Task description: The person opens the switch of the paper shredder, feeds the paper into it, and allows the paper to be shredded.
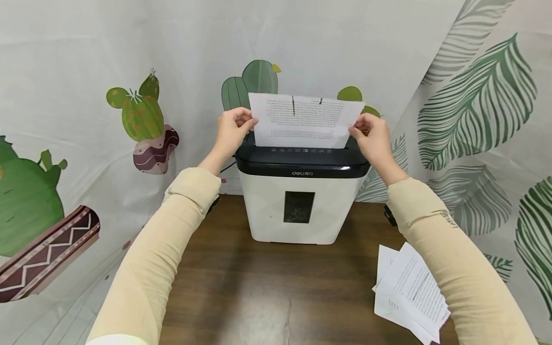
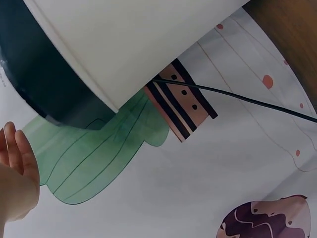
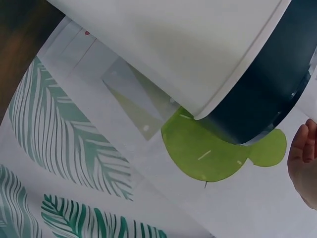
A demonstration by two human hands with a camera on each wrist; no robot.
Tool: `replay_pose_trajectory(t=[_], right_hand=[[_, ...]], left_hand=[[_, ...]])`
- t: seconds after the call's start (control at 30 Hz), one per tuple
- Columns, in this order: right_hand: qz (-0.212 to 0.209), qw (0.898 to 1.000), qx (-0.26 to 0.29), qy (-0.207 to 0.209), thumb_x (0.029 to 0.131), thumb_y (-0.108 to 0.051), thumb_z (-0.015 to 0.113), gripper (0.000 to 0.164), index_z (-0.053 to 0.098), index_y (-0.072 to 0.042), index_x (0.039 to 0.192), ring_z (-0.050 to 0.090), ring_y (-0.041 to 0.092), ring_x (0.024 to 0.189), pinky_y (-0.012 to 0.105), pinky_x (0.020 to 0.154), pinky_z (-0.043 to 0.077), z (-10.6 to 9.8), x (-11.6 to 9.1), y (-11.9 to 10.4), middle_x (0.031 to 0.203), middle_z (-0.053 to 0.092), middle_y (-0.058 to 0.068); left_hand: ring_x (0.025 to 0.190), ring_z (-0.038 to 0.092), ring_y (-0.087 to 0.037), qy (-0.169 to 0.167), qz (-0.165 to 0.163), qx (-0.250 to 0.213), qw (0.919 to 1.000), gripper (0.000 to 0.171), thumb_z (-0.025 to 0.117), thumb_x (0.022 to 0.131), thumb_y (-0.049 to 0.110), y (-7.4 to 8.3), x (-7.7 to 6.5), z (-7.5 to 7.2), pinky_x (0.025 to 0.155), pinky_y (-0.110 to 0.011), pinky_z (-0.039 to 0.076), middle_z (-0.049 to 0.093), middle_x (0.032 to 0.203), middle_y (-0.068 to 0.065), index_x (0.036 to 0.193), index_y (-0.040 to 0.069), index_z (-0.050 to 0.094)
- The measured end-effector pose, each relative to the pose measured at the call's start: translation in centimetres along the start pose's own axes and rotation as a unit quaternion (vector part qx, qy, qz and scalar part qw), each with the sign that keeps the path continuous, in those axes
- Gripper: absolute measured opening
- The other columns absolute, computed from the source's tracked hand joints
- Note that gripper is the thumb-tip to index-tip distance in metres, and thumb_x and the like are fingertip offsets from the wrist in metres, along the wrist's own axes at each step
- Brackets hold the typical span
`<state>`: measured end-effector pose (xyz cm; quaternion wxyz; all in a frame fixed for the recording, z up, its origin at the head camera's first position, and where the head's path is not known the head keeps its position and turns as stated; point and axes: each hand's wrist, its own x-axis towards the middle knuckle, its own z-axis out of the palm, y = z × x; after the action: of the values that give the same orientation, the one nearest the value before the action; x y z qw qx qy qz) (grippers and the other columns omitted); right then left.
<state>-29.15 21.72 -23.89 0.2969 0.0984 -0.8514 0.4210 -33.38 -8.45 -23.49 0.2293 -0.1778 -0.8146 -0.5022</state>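
Observation:
A printed sheet of paper (image 1: 304, 122) stands upright with its lower edge at the slot in the top of a paper shredder (image 1: 267, 206). The shredder has a white body, a dark lid and a small dark window. My left hand (image 1: 234, 128) pinches the sheet's left edge between thumb and fingers. On the opposite edge, my right hand (image 1: 371, 134) pinches the paper the same way. Each wrist view catches only part of a hand, the left hand (image 2: 19, 171) and the right hand (image 3: 304, 161), beside the dark lid. How deep the sheet sits is hidden.
Several loose printed sheets (image 1: 409, 292) overlap on the brown wooden table (image 1: 241, 287) at the right, near my right sleeve. A thin black cord (image 2: 233, 95) runs from behind the shredder. A white curtain (image 1: 185, 43) printed with cacti and leaves hangs close behind.

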Motion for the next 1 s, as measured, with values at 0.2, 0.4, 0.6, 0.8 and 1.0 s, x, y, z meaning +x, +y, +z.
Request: replay_pose_trajectory(t=[0.2,0.4,0.6,0.8,1.0], right_hand=[[0.010,1.000,-0.016,-0.012,0.088,0.001,0.061,0.010,0.059,0.010,0.089,0.045,-0.012,0.065,0.010,0.066,0.038,0.1,-0.3,0.5,0.076,0.056,-0.002],[0.022,0.999,-0.033,-0.023,0.089,-0.001,0.060,0.011,0.059,0.010,0.090,0.043,-0.011,0.064,0.009,0.066,0.036,0.6,-0.6,0.9,0.085,0.062,0.021],[0.030,0.999,-0.036,-0.022,0.091,-0.007,0.059,0.018,0.062,0.009,0.098,0.043,-0.009,0.066,0.012,0.067,0.036,1.0,-0.7,0.8,0.090,0.062,0.020],[0.024,0.999,0.022,0.031,0.092,-0.008,0.058,0.019,0.060,0.010,0.099,0.045,-0.005,0.068,0.012,0.068,0.039,1.3,-0.4,0.6,0.083,0.055,0.001],[0.022,0.999,0.004,0.039,0.092,-0.007,0.058,0.017,0.060,0.010,0.094,0.043,-0.006,0.065,0.011,0.065,0.037,1.3,-0.4,0.7,0.081,0.056,0.004]], left_hand=[[0.082,0.065,-0.028,-0.022,-0.009,0.030,0.9993,0.018,0.063,0.090,0.013,-0.4,-0.4,0.3,0.068,-0.017,0.044,0.069,0.094,-0.019,0.098,-0.003,0.066],[0.074,0.061,-0.010,0.029,0.010,-0.010,0.9995,0.022,0.066,0.089,0.018,-0.4,-0.5,0.6,0.070,-0.017,0.046,0.069,0.093,-0.019,0.097,-0.003,0.068],[0.065,0.052,0.000,0.047,0.007,0.002,0.9989,0.021,0.069,0.087,0.017,-0.5,-0.6,0.7,0.064,-0.014,0.042,0.069,0.087,-0.019,0.091,-0.003,0.070],[0.062,0.050,0.004,0.041,-0.005,0.012,0.9991,0.021,0.069,0.086,0.016,-0.9,-0.7,0.8,0.063,-0.013,0.042,0.070,0.087,-0.021,0.091,-0.004,0.071],[0.063,0.050,0.004,0.039,-0.006,0.013,0.9991,0.021,0.069,0.086,0.015,-1.0,-0.6,0.9,0.063,-0.012,0.043,0.069,0.087,-0.021,0.091,-0.005,0.071]])
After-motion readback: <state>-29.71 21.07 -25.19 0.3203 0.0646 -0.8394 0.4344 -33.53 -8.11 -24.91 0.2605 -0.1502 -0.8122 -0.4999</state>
